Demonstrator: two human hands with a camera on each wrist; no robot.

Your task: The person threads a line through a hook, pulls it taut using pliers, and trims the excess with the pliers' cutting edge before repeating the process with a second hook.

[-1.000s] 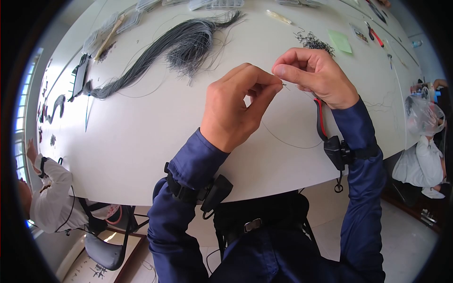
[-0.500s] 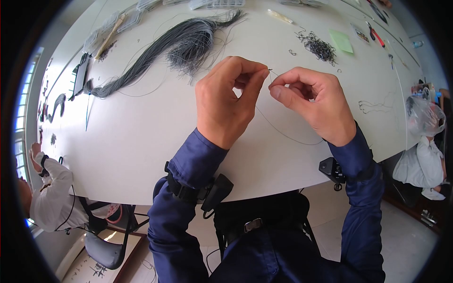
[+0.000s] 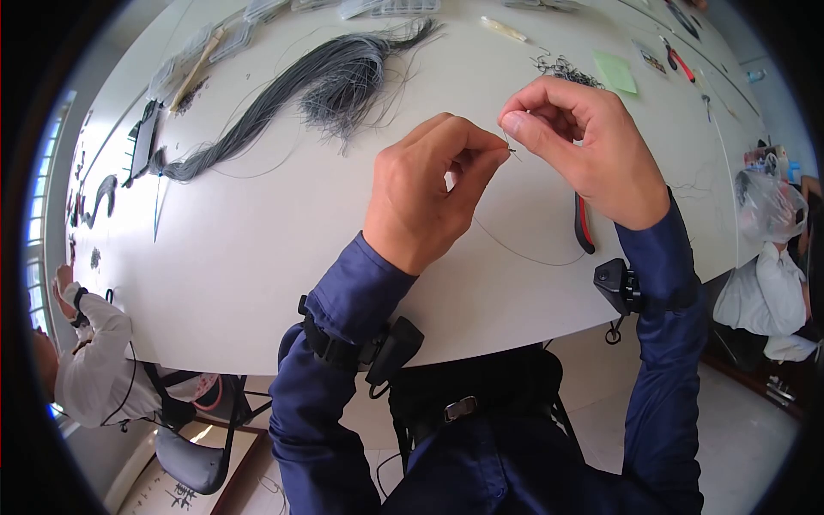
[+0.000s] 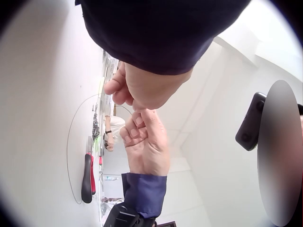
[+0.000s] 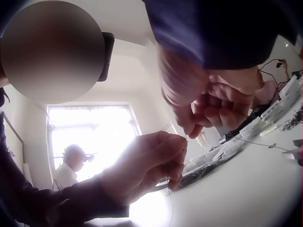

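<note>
Your left hand is narrow, thumb and forefinger pinching a small dark piece that pokes out just past the fingertips. Your right hand, at about two o'clock from it, is pinched down too—looks to be on a fine end of the thin line, though the exact contact is too small to tell. Both tips are near each other, raised over the tabletop. The line's slack bows out below your hands, around five to six o'clock.

From the small piece: pliers at four to five o'clock, partly hidden by your right hand; pile of dark hooked bits at one; green paper near two; grey strand bundle at ten.

Step in hand, as judged: fine fingertip work of line against the small piece, pliers lying unused. The next move calls for a steady left pinch, the right hand guiding the fine end with light, even tension, and slack free of the pliers. Whether the line is wrapped, looped or just laid alongside—can't tell.
</note>
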